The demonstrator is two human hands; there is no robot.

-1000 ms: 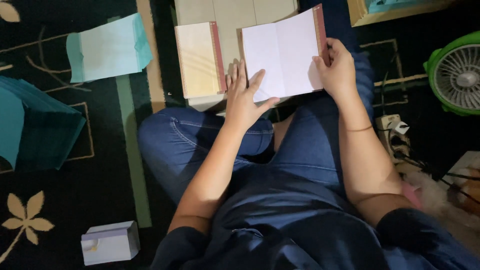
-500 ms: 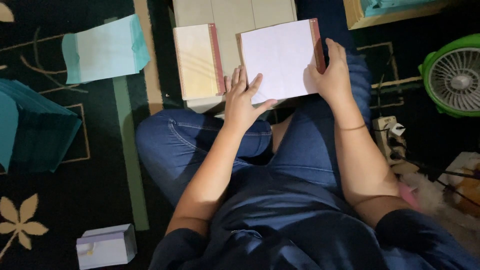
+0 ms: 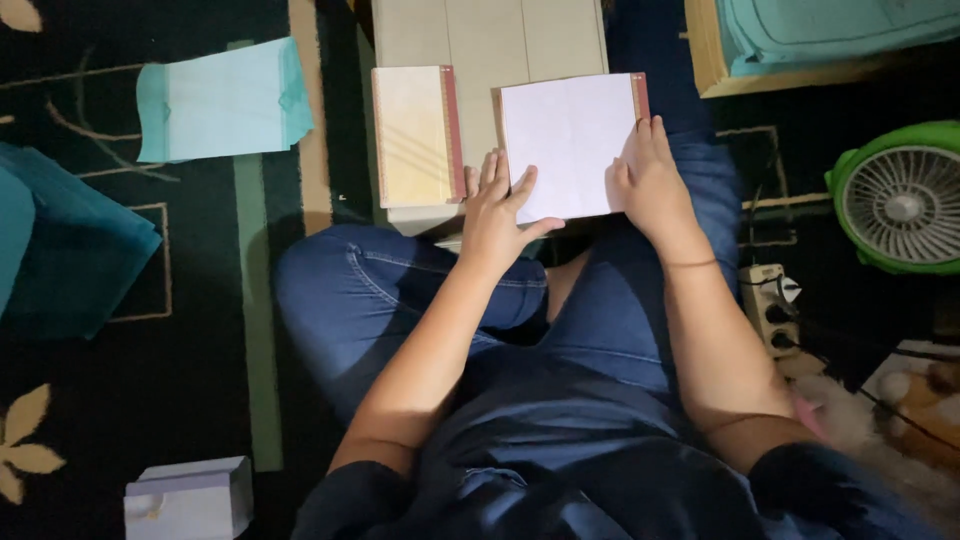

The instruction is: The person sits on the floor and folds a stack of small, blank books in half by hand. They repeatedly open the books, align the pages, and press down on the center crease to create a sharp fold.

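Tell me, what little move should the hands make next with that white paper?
Probably press the white folded paper sheet flat along its middle crease. Both the left hand and right hand already rest on its lower corners, and a faint fold line shows down its centre.

Fan (image 3: 905, 200) right of booklet (image 3: 568, 147)

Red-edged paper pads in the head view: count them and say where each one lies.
2. One paper pad lies under both hands, left hand and right hand. The other pad lies just left of it, untouched. None seems hidden.
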